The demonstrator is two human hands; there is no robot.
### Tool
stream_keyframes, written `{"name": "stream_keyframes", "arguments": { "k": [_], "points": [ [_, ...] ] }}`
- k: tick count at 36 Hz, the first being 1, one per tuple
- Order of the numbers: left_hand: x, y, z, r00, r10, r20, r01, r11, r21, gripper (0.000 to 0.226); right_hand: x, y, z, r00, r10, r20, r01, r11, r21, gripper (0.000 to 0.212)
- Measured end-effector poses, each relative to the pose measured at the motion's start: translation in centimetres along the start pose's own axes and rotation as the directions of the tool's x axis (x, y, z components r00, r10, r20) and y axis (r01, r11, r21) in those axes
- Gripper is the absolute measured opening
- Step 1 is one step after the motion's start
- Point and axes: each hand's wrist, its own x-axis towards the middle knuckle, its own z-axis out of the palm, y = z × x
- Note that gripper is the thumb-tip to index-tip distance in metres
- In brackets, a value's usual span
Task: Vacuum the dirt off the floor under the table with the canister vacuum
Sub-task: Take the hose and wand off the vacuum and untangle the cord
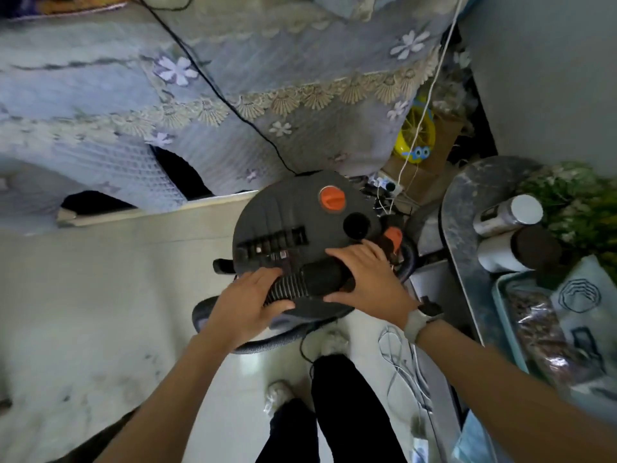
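The canister vacuum [293, 222] stands on the floor [100, 295], its body hidden beneath its lid. The left hand [248, 305] grips the ribbed hose [287, 289]; the right hand [367, 279] wraps the hose's black cuff [325, 275]. A tablecloth [167, 111] hides the bench.

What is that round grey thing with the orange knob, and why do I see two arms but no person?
The camera sits on the person's head and looks down, so you see only their arms, legs and feet. The round grey thing is a canister vacuum, seen from above, with an orange knob on its lid. It stands on the pale floor beside a table draped in a flowery cloth. The left hand grips the ribbed black hose lying across the lid. The right hand wraps over the hose's smooth black end. A black power cord runs up over the cloth.
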Motion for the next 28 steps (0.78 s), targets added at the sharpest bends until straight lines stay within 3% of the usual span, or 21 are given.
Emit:
{"name": "stream_keyframes", "arguments": {
  "k": [3, 6, 8, 10, 13, 15, 16, 17, 18, 20, 23, 25, 28],
  "points": [
    [-3.4, -0.4, 2.0, 0.996, -0.087, -0.034, 0.083, 0.990, -0.118, 0.097, -1.0, -0.8, 1.6, 0.997, -0.071, -0.018, 0.068, 0.991, -0.111, 0.081],
    [-5.2, -1.0, 2.8, 0.992, -0.094, -0.083, 0.082, 0.987, -0.137, 0.092, -2.6, -2.0, 2.5, 0.996, -0.021, -0.089, 0.015, 0.998, -0.067, 0.085],
    [-6.0, -1.3, 3.0, 0.992, -0.096, -0.087, 0.082, 0.986, -0.149, 0.092, -3.7, -3.2, 3.0, 0.983, 0.112, -0.147, -0.102, 0.992, 0.071, 0.084],
    [-6.6, -1.6, 3.1, 0.990, -0.111, -0.085, 0.095, 0.981, -0.169, 0.092, -4.4, -4.9, 3.2, 0.906, 0.376, -0.194, -0.299, 0.893, 0.335, 0.077],
    [-7.8, -1.8, 3.8, 0.992, -0.094, -0.089, 0.075, 0.977, -0.197, 0.091, -4.2, -6.8, 3.5, 0.684, 0.723, -0.098, -0.465, 0.535, 0.706, 0.068],
    [-8.8, -1.5, 4.7, 0.991, -0.100, -0.085, 0.080, 0.974, -0.212, 0.083, -3.3, -7.7, 3.8, 0.636, 0.770, 0.057, -0.363, 0.233, 0.902, 0.054],
    [-9.3, -1.3, 5.0, 0.990, -0.108, -0.086, 0.086, 0.972, -0.219, 0.079, -2.7, -8.3, 3.9, 0.611, 0.776, 0.157, -0.284, 0.030, 0.958, 0.043],
    [-9.6, -1.1, 5.3, 0.990, -0.115, -0.084, 0.093, 0.969, -0.228, 0.078, -2.1, -9.0, 3.8, 0.579, 0.778, 0.244, -0.211, -0.146, 0.967, 0.032],
    [-9.9, -0.9, 5.6, 0.990, -0.118, -0.083, 0.095, 0.966, -0.239, 0.077, -1.6, -9.7, 3.6, 0.536, 0.791, 0.294, -0.160, -0.247, 0.956, 0.022],
    [-10.5, -0.8, 6.2, 0.989, -0.116, -0.090, 0.088, 0.960, -0.266, 0.072, -1.1, -10.7, 3.7, 0.464, 0.829, 0.313, -0.137, -0.282, 0.950, 0.007],
    [-11.2, -1.1, 6.7, 0.988, -0.121, -0.097, 0.091, 0.958, -0.271, 0.069, -1.7, -11.8, 4.3, 0.446, 0.846, 0.291, -0.099, -0.277, 0.956, 0.007],
    [-11.8, -1.4, 7.0, 0.990, -0.136, -0.045, 0.117, 0.951, -0.285, 0.062, -2.8, -12.2, 4.8, 0.487, 0.833, 0.264, -0.095, -0.249, 0.964, 0.006],
    [-12.6, -1.5, 7.7, 0.986, -0.164, 0.043, 0.169, 0.925, -0.341, 0.054, -4.4, -12.6, 5.4, 0.583, 0.790, 0.190, -0.131, -0.140, 0.982, 0.019]
  ]
}}
